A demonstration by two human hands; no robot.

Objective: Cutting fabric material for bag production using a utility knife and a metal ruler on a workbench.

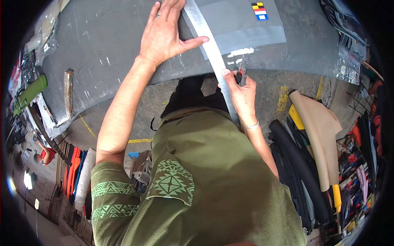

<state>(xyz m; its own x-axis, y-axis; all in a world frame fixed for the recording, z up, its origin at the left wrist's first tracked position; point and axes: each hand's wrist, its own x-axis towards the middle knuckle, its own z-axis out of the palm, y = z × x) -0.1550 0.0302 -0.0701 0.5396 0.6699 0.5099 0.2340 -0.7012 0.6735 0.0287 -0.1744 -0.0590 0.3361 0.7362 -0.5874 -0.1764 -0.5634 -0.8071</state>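
A long metal straightedge (pixel 208 37) runs from the table's far side across its near edge toward my body. Along its left side, my left hand (pixel 162 39) lies flat with the thumb stretched onto the metal; the fingertips are partly cut off by the frame's top. My right hand (pixel 243 95) is closed around a dark cutter knife (pixel 241 74), its thumb against the straightedge near the table's edge. Under and right of the straightedge lies a grey sheet of material (pixel 240 24) with a lighter band. A small multicoloured flag-patterned patch (pixel 259 11) sits on that sheet.
The dark worktable (pixel 111 37) has a curved-looking near edge. A worn rod (pixel 69 92) and a green roll (pixel 30 94) lie at its left. Rolls of material, including a beige one (pixel 316 135), stand at right. Another person (pixel 47 155) is far left.
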